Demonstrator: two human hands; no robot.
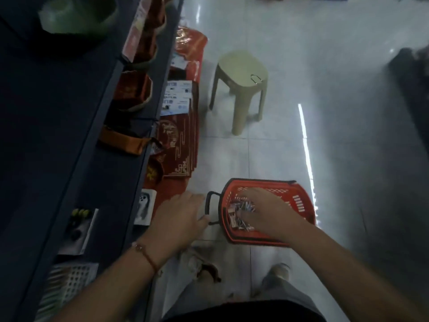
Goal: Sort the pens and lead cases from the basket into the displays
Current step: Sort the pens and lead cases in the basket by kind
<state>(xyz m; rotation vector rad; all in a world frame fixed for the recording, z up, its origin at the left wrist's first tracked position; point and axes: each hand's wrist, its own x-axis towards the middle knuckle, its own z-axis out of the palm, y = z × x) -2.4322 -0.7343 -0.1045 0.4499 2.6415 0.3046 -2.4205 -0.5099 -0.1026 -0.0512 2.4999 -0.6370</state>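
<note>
Head view, looking straight down: I have the red basket (299, 201) on the tiled floor just ahead of my feet, and my right hand (262, 212) is down inside it. The fingers curl over the heap of pens (247, 206) and what I take to be lead cases (233, 217), though the picture is soft and I cannot tell whether anything is pinched yet or the fingers are only raking through. The stock sits bunched at the near-left end of the basket, which is likely why the hand comes in from that side.

My left hand (178, 214) hangs beside the basket's black handle (212, 209), fingers loosely spread, fingertips right at the handle. I judge it is there to steady the basket while the right hand digs; whether it truly touches the bar I cannot say.

The dark shelf (69, 135) runs down my left. Near my left forearm, a white gridded display (69, 282) holds upright items, likely the place these pens go. A beige stool (241, 73) stands farther up the aisle, well apart.

Sorting looks far from finished: plenty remains in the basket.
</note>
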